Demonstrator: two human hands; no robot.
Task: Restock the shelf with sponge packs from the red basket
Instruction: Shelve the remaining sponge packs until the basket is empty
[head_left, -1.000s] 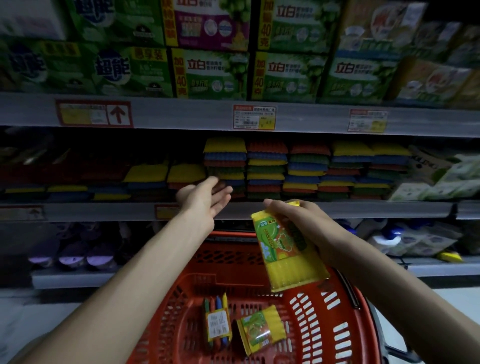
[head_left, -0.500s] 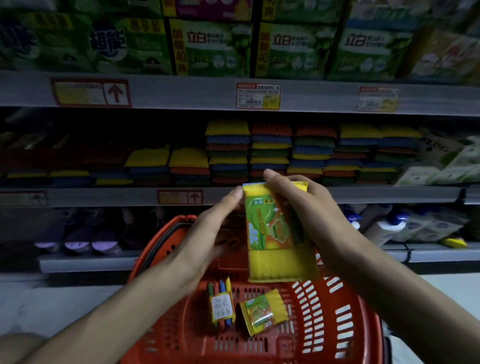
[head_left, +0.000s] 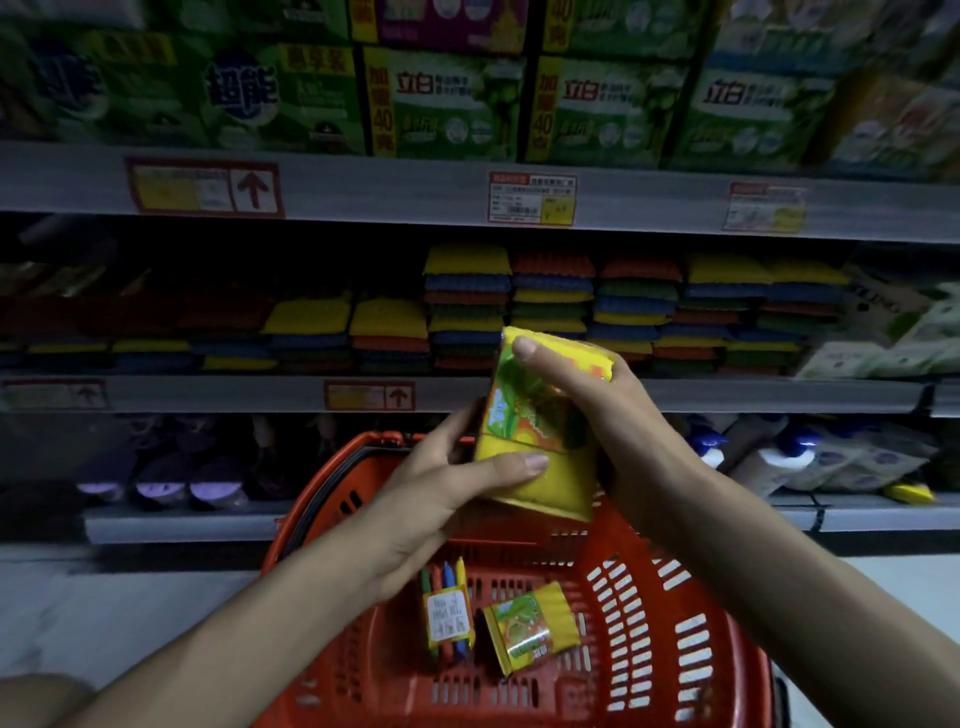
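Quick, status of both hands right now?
Left hand: holding the lower part of the yellow plastic-wrapped sponge pack, thumb across its front.
Right hand: gripping the same pack's upper part.

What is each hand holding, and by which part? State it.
Both hold one yellow sponge pack: the left hand grips its lower end, the right hand its upper part.

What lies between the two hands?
A yellow sponge pack, gripped low by the left hand and high by the right hand, in the head view.
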